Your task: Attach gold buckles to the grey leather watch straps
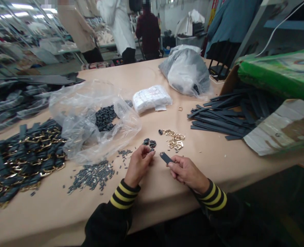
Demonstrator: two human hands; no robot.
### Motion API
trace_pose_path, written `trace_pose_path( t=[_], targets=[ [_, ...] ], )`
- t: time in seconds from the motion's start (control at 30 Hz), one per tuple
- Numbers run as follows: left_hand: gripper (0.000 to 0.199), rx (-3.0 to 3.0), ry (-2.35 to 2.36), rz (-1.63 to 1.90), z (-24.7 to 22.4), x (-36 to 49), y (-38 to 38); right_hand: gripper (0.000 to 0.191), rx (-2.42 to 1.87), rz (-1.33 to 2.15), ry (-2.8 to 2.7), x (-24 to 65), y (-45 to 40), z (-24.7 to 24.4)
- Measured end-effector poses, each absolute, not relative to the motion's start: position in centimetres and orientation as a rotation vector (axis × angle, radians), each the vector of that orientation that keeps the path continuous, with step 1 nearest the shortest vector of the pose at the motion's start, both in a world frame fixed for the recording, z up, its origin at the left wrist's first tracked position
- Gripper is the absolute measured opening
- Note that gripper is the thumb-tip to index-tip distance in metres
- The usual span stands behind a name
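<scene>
My right hand grips a dark strap whose far end, with a small metallic bit at its tip, points toward my left hand. My left hand is closed in a pinch on a small dark piece, too small to name surely. A gap separates that piece from the strap's end. Just beyond my fingers lie a few dark loops and a small heap of gold buckles. To the left of my left hand spreads a pile of tiny dark pieces.
Finished-looking straps with gold buckles are heaped at left. An open plastic bag holds dark loops. A white packet and a full bag stand behind. Loose straps spill from a box at right. Several people stand beyond the table.
</scene>
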State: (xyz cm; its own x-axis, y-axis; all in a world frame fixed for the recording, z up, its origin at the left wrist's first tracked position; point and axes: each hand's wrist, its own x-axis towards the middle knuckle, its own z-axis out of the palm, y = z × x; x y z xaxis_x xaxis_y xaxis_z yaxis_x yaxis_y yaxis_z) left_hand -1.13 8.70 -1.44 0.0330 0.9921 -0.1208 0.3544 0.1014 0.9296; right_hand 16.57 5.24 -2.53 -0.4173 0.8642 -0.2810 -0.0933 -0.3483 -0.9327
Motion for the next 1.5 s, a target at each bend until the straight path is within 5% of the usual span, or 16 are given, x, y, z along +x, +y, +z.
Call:
trace_pose_path(
  t=[0.2, 0.37, 0.67, 0.87, 1.03, 1.23, 1.5],
  targets=[
    [0.027, 0.597, 1.110, 1.090, -0.5, -0.5, 4.8, 0.011, -1.204, 1.614, -1.492, 15.4, 3.8, -1.3],
    [0.022, 0.495, 1.023, 1.164, -0.8, 0.2, 3.2, 0.016, -1.345, 1.238, -1.699, 14.9, 3.3, -0.7],
    [0.021, 0.564, 1.097, 1.226, -0.8, 0.8, 2.5, 0.020, -1.398, 1.053, -1.832, 14.6, 2.7, -0.2],
    [0.008, 1.164, 1.350, 1.247, -1.2, 1.6, 1.3, 0.018, -1.243, 1.147, -1.938, 15.4, 3.1, -0.3],
    [0.019, 1.445, 1.449, 1.308, -2.5, 2.5, -0.2, 0.024, -1.211, 1.329, -1.810, 16.0, 2.8, -0.9],
    [0.018, 1.104, 1.339, 1.390, -2.1, 3.6, -0.1, 0.026, -1.071, 1.634, -1.409, 15.1, 1.8, -1.8],
    [0.019, 0.290, 0.909, 1.400, -2.0, 5.4, 0.3, 0.026, -1.141, 1.378, -1.459, 14.2, 1.4, -2.0]
  ],
)
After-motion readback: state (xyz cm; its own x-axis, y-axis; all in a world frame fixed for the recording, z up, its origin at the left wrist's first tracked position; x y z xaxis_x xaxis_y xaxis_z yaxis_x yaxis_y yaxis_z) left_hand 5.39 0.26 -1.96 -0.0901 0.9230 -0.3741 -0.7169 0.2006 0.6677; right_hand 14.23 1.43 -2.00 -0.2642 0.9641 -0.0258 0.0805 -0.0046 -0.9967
